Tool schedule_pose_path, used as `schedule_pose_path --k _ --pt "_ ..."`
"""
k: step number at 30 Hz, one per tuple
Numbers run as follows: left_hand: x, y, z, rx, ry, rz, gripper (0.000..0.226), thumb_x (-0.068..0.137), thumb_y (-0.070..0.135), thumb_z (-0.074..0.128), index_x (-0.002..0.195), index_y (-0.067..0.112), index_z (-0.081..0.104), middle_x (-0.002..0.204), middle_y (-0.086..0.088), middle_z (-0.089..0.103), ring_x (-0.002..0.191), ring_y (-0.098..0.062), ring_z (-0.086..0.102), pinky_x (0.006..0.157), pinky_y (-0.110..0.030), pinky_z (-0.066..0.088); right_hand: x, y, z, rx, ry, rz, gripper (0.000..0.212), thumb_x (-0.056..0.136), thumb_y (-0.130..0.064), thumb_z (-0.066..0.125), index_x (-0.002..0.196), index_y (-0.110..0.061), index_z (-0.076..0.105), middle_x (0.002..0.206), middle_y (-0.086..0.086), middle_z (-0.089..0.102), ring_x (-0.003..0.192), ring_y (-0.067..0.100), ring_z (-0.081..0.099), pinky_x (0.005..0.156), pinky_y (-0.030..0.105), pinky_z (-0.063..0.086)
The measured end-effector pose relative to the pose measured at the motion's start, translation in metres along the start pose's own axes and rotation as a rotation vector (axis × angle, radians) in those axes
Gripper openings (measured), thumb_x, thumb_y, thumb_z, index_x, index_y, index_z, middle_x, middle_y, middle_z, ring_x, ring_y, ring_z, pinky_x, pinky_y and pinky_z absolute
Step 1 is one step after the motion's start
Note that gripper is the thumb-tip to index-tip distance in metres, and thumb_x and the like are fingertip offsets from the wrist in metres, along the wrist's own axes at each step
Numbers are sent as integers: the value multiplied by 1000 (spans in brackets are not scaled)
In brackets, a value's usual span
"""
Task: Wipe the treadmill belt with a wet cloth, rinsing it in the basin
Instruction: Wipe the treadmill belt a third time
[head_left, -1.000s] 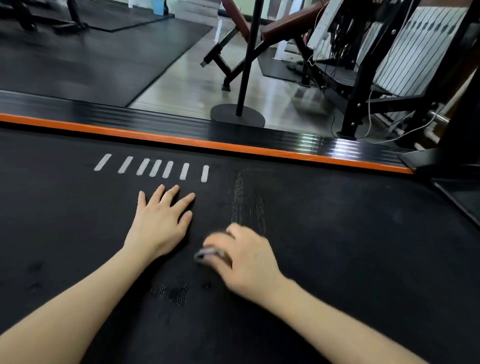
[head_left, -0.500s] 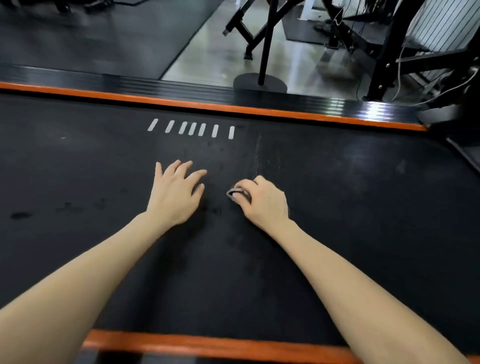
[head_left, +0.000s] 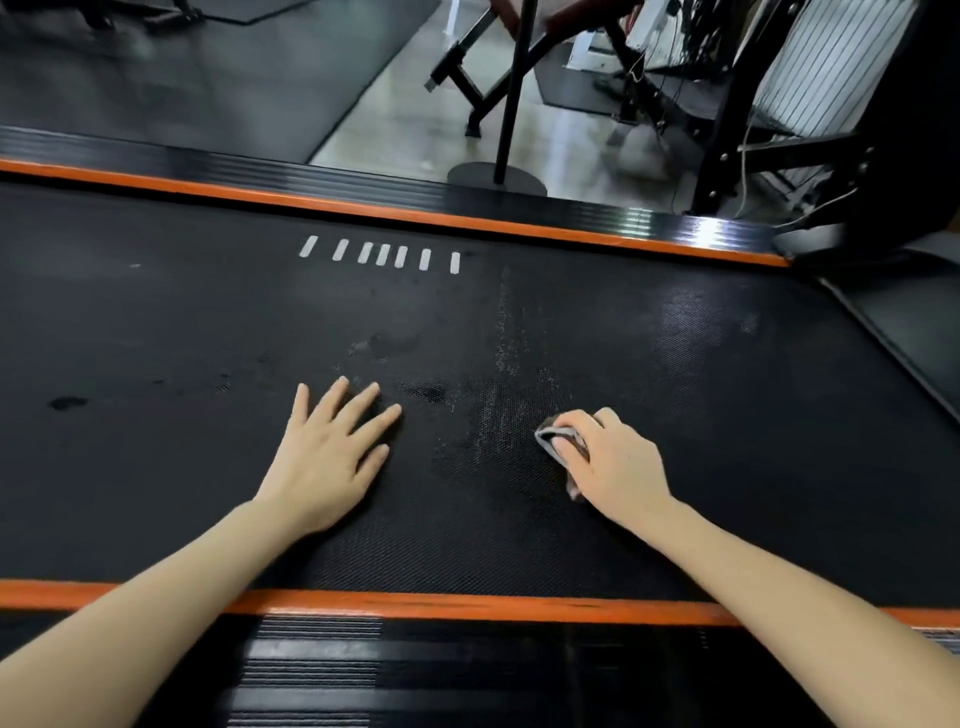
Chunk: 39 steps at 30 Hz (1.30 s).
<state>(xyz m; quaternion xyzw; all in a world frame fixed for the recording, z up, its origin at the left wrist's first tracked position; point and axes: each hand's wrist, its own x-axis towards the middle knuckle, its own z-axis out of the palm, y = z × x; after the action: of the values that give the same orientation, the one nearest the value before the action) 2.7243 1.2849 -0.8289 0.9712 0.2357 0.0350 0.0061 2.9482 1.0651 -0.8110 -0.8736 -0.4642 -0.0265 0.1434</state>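
The black treadmill belt (head_left: 675, 395) fills the middle of the head view, with several white dashes near its far edge and damp streaks in its centre. My right hand (head_left: 613, 462) grips a small grey cloth (head_left: 555, 439), bunched under the fingers and pressed onto the belt right of the streaks. Only the cloth's left edge shows. My left hand (head_left: 332, 457) lies flat on the belt with fingers spread, palm down, to the left of the cloth. No basin is in view.
Orange-trimmed side rails run along the belt's far edge (head_left: 467, 218) and near edge (head_left: 467, 605). Beyond the far rail stand a pole on a round base (head_left: 496, 176), a bench frame (head_left: 467, 67) and a black machine frame (head_left: 753, 156). Dark floor mats lie at the back left.
My right hand has slid the cloth to the right and toward me across the belt, leaving wet streaks. The left hand stays flat. The view has pulled back, showing the near rail.
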Motion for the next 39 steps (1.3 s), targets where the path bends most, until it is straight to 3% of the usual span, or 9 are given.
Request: schedule_pose_path --k 3,8,15,20,24,27,33,37,39 --pt "-2 3 4 -30 8 25 57 97 49 19 136 24 52 139 -7 52 131 -39 42 106 -64 25 -4 -23 4 -8 22 63 26 95 -41 49 115 -29 59 99 1 50 89 24 58 68 32 42" --pt "0 0 10 -51 2 27 56 94 45 23 134 23 55 138 -7 53 129 -40 45 103 -65 29 -21 -92 15 109 -58 -171 29 93 -45 44 112 -29 59 100 1 50 92 20 54 74 35 48" --pt "-3 -3 13 -91 15 31 62 93 49 15 138 26 50 145 -4 46 135 -36 38 109 -62 20 -44 -19 -19 33 -257 -63 22 95 -41 46 116 -36 53 101 -8 46 92 16 56 79 33 42" --pt "-1 1 11 -113 26 37 64 91 48 14 137 25 51 145 -4 46 135 -38 37 110 -62 18 -43 -47 -6 127 -120 -206 39 85 -57 33 106 -37 59 93 -11 48 84 11 54 69 27 39" --pt "2 -3 8 -210 48 12 72 83 51 8 139 28 48 150 3 38 141 -29 27 114 -53 10 -19 -107 15 168 -116 -465 41 88 -54 33 104 -31 62 90 -5 53 81 15 57 64 33 45" --pt "5 -10 0 -248 72 -35 76 80 53 7 138 27 48 149 2 40 142 -25 27 115 -50 9 -7 -89 21 81 -30 -631 34 88 -50 41 99 -30 66 85 -1 55 73 19 59 55 29 44" --pt "7 -25 -15 23 -3 -97 74 83 54 4 144 30 38 153 -2 33 144 -27 20 116 -50 3 71 -41 29 53 40 -140 35 92 -54 44 116 -33 59 103 0 50 100 22 52 75 35 46" --pt "3 -28 -28 71 7 -121 74 83 55 6 144 30 39 151 -7 36 143 -28 22 116 -50 4 54 -45 21 -151 269 -232 71 73 -73 48 128 -29 52 113 12 52 93 30 50 67 38 45" --pt "4 -31 -32 85 29 -121 81 78 58 2 142 30 43 149 -9 39 142 -29 25 116 -50 6 34 -41 24 -194 370 -378 71 73 -70 51 131 -28 50 119 16 53 97 34 51 67 40 46"
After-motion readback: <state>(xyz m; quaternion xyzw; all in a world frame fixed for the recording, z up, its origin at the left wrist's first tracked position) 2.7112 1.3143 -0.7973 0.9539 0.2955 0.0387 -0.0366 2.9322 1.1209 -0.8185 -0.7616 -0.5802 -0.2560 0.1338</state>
